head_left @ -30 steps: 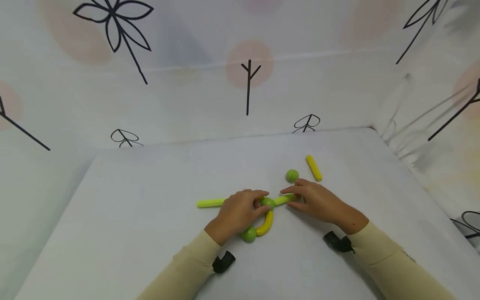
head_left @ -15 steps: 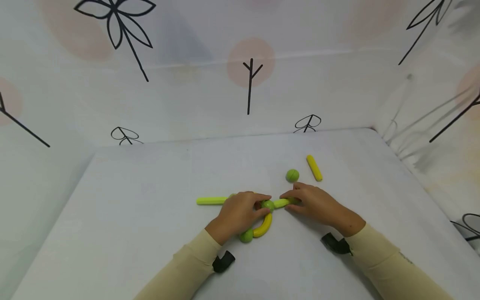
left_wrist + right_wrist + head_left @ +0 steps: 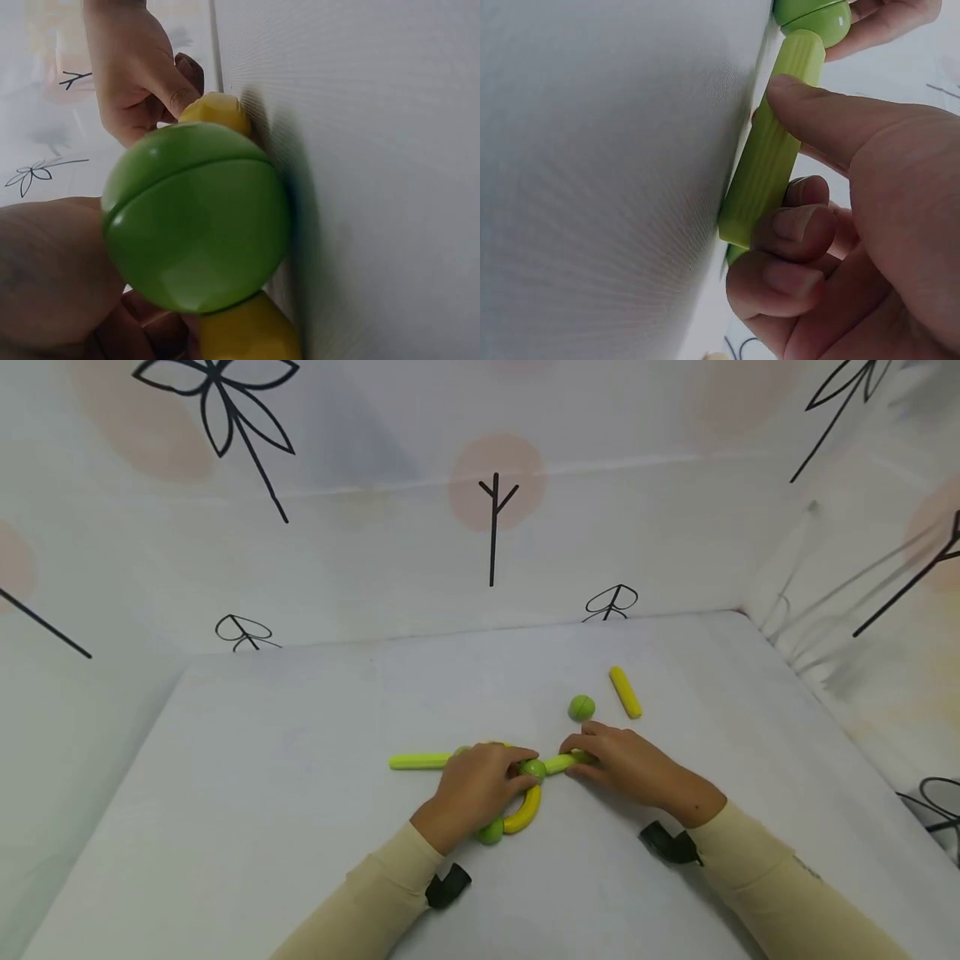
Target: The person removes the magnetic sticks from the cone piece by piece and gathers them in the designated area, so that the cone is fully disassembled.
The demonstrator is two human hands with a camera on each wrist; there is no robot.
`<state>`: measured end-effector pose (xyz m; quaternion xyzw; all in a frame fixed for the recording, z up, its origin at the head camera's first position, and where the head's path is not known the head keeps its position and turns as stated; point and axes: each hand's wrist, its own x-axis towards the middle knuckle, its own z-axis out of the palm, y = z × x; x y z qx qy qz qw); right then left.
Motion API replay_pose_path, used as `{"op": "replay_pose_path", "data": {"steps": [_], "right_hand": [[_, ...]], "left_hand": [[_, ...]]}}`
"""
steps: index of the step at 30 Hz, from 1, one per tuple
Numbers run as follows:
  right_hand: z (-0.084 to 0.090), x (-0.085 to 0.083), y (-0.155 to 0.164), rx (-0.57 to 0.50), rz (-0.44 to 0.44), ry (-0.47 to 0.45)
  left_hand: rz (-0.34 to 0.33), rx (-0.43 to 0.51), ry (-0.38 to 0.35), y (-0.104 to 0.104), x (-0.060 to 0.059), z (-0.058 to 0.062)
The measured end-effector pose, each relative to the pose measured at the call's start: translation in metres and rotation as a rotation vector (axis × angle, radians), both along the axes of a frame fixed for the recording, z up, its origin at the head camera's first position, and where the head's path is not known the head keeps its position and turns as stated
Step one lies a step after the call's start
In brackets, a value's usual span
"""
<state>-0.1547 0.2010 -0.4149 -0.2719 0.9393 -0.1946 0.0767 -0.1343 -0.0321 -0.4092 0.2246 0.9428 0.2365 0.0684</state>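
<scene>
Toy balls and rods form a joined shape on the white table. My left hand (image 3: 476, 789) holds a green ball (image 3: 533, 770) between thumb and fingers. From that ball a light green rod (image 3: 769, 161) runs to the right, and my right hand (image 3: 633, 767) pinches it, thumb on one side. A curved yellow rod (image 3: 525, 812) bends down from the held ball to another green ball (image 3: 490, 832) below my left hand. Leftward from behind that hand sticks out a second light green rod (image 3: 418, 762). The left hand hides the middle of the shape.
A loose green ball (image 3: 582, 707) and a short yellow rod (image 3: 626, 692) lie beyond my right hand. The white table (image 3: 285, 718) meets a printed white backdrop (image 3: 360, 552) at its far edge. Black wrist mounts (image 3: 447, 887) stick out below both wrists.
My right fingers have closed in on the light green rod. The lower green ball and curved yellow rod have shifted slightly left. The left hand has kept its hold.
</scene>
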Motion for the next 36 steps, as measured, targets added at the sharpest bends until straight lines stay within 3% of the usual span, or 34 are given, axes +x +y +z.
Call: {"op": "replay_pose_path", "data": {"steps": [5, 10, 15, 19, 27, 36], "right_hand": [[0.001, -0.004, 0.003, -0.024, -0.004, -0.038], [0.011, -0.006, 0.008, -0.136, -0.054, -0.079], [0.024, -0.009, 0.022, -0.240, -0.131, 0.080], [0.028, -0.020, 0.040, -0.248, -0.200, 0.164], [0.030, -0.050, 0.072, -0.160, -0.378, 0.046], [0.019, -0.079, 0.089, -0.080, -0.479, -0.181]], "left_hand": [[0.008, 0.005, -0.009, -0.001, 0.000, 0.001], [0.008, 0.003, -0.033, -0.003, 0.000, 0.001], [0.003, -0.003, -0.015, -0.002, 0.001, 0.000], [-0.003, -0.008, 0.002, -0.001, 0.001, -0.001], [-0.011, 0.000, 0.012, -0.003, 0.000, 0.001], [-0.008, -0.012, 0.010, -0.004, 0.000, 0.000]]}}
